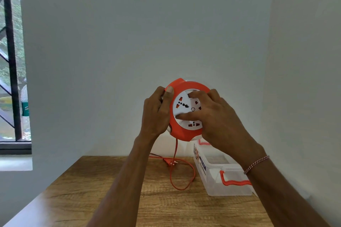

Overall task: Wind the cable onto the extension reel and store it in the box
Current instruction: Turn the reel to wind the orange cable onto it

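Observation:
I hold a round orange extension reel (181,131) with a white socket face up in front of the wall, above the table. My left hand (156,114) grips its left rim, thumb on the front. My right hand (217,118) lies on the white face, fingers spread across the sockets. An orange cable (184,189) hangs from the bottom of the reel and loops on the wooden table (88,190), ending in a plug (169,162). A clear plastic box (228,188) with orange handles stands open on the table at the right, below my right wrist.
The table stands in a corner, white walls behind and to the right. A barred window (13,72) is at the far left, beyond the table's left edge.

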A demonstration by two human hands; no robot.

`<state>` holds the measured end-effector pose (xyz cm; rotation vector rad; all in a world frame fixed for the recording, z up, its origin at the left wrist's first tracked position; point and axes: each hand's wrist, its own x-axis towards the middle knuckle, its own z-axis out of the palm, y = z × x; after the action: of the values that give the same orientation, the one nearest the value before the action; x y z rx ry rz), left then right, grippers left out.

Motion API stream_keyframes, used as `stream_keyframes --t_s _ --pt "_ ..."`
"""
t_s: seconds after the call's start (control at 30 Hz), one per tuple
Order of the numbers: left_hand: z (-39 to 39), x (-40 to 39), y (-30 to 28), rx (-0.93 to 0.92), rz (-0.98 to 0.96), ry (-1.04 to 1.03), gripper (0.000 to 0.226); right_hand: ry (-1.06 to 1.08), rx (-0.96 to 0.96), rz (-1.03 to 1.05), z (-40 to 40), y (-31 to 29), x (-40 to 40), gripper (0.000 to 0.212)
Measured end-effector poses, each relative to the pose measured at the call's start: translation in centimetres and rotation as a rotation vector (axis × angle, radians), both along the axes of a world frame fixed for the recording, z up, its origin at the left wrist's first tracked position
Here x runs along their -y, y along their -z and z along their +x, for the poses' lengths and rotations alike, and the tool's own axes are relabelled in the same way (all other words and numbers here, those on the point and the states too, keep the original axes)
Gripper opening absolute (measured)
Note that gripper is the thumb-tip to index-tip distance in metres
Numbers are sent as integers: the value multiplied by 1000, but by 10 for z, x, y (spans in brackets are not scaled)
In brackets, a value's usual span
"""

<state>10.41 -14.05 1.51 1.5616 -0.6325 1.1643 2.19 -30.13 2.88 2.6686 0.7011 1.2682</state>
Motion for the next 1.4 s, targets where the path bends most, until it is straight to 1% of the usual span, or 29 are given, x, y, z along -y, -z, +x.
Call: stream_keyframes --t_s 0.07,0.2,0.3,0.37,0.5,0.67,0.73,0.8,0.87,0.9,0.97,1.0,1.07,1.13,1.23,1.33,1.4 --pt "0 1 1 -6 4 1 31 6 23 30 0 0 -1 54" --pt "-1 2 1 -16 -8 17 32 -14 76 77 6 6 4 60" --pt "-1 1 0 -27 -35 46 35 -15 98 197 12 8 6 61" --pt "0 0 0 -20 -35 30 38 0 100 260 14 9 5 62" --pt "1 2 0 -15 -13 9 36 -25 139 361 16 15 0 65" --pt "0 3 1 -18 -5 -12 36 -25 79 496 17 12 -6 75" --pt "0 2 1 -24 -13 -2 37 -35 85 476 16 10 -5 73" --pt "0 2 1 -31 -22 5 39 -49 151 426 14 8 -1 67" --pt "1 2 1 -35 -28 4 38 -99 224 373 13 6 3 54" --pt "1 2 1 -36 -30 3 37 -140 245 346 13 4 5 44" --pt "0 2 0 -32 -32 3 35 -202 232 276 12 1 9 27" --pt "0 2 0 -29 -32 3 35 -204 186 237 11 -1 10 26" --pt "-1 1 0 -23 -32 -1 35 -145 40 152 8 -3 9 37" --pt "-1 1 0 -23 -31 -9 35 -55 -47 62 6 -2 5 49" --pt "0 1 1 -26 -24 -21 37 21 -14 -2 4 1 1 56" --pt "0 1 0 -15 -14 -33 34 43 33 23 3 3 -1 54" --pt "-1 1 0 -15 -12 -33 33 28 50 44 6 4 0 58"
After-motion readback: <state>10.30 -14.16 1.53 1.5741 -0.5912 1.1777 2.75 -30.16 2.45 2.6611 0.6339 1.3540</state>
